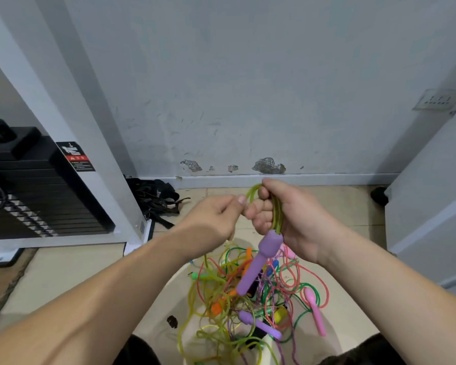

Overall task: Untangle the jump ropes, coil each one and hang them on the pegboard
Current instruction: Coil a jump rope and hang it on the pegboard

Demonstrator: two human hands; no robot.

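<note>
right hand [282, 212] fisted round yellow-green rope [276, 214], left hand [216, 217] pinching it

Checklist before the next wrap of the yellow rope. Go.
1. Right hand grips the yellow rope loops: ok.
2. Left hand pinches the rope beside the loops: ok.
3. Purple handle hangs free below the right hand: ok.
4. Rest of the rope clear of the pile: not ok, yellow strands run through the tangle.
5. Second purple handle in the pile belongs to this rope: cannot tell.
6. Pegboard in view: not ok, out of frame.
</note>
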